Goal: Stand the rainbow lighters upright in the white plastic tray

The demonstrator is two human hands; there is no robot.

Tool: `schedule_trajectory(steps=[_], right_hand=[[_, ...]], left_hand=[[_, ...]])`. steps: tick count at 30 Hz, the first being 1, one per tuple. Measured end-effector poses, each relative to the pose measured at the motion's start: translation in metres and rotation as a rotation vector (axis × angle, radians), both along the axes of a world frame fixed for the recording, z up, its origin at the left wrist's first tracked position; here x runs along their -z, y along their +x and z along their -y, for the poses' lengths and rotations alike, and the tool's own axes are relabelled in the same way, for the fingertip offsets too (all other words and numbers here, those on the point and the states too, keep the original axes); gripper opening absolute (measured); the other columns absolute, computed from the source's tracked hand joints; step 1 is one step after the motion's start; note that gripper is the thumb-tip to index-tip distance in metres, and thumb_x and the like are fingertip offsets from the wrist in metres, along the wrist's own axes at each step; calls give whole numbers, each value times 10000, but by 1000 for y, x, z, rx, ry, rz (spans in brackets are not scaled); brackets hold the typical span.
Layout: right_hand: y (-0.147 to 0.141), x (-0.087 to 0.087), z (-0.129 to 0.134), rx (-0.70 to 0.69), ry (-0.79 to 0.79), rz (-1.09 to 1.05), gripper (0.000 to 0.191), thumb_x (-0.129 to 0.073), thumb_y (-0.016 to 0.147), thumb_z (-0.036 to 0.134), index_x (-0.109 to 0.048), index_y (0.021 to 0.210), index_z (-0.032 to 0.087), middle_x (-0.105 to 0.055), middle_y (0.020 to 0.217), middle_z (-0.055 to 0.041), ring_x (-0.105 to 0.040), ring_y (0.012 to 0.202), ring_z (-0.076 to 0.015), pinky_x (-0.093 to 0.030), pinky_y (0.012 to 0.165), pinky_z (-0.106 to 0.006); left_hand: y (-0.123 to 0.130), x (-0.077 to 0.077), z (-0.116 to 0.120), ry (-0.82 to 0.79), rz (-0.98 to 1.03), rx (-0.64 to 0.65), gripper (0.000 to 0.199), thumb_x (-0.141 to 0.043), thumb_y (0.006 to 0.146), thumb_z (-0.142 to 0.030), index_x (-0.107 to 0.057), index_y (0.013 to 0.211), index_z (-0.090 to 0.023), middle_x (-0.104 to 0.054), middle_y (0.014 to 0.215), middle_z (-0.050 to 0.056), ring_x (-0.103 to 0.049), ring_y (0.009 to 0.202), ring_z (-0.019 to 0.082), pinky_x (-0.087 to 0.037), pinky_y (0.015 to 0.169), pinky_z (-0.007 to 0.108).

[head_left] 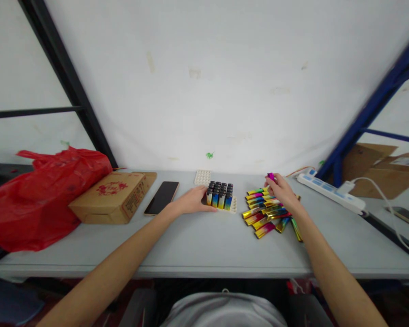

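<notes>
Several lighters [220,196] with black tops stand upright in rows in a white perforated tray [233,206]. My left hand [193,200] rests at the left side of these lighters, its thumb and fingers spread around their near and far edges. To the right lies a loose pile of shiny, multicoloured metallic pieces [264,211]. Above the back of that pile, my right hand [278,187] pinches a small magenta piece [271,175] between thumb and fingers. A second white perforated tray [202,177] lies behind, near the wall.
A phone [162,198] lies left of my left hand, beside a cardboard box [112,195] and a red plastic bag [51,195]. A white power strip [330,193] with a plugged-in cable runs along the right. The table's front edge [221,271] is nearest me.
</notes>
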State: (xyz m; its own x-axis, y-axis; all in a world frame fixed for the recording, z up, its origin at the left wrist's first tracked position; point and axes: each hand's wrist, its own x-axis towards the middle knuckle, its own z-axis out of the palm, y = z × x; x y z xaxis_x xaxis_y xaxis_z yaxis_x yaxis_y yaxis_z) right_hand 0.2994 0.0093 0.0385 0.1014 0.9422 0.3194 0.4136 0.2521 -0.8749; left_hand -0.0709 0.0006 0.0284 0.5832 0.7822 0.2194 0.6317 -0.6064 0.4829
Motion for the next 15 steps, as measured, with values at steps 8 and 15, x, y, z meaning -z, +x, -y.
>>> schedule_trajectory(steps=[8, 15], right_hand=[[-74, -2, 28, -254, -67, -99, 577, -539, 884, 797, -505, 748, 237, -333, 529, 88, -300, 445, -99, -235, 417, -237], [-94, 7, 41, -148, 73, 119, 638, -537, 913, 750, -400, 566, 233, -371, 538, 36, -350, 530, -120, -282, 494, -269]], left_hand=[[-5, -1, -7, -85, 53, 6, 584, -882, 665, -616, -676, 995, -180, -738, 967, 59, -675, 848, 262, -517, 744, 334], [-11, -3, -10, -179, 71, 22, 631, -900, 605, -644, -681, 968, -176, -725, 874, 40, -677, 851, 267, -508, 746, 329]])
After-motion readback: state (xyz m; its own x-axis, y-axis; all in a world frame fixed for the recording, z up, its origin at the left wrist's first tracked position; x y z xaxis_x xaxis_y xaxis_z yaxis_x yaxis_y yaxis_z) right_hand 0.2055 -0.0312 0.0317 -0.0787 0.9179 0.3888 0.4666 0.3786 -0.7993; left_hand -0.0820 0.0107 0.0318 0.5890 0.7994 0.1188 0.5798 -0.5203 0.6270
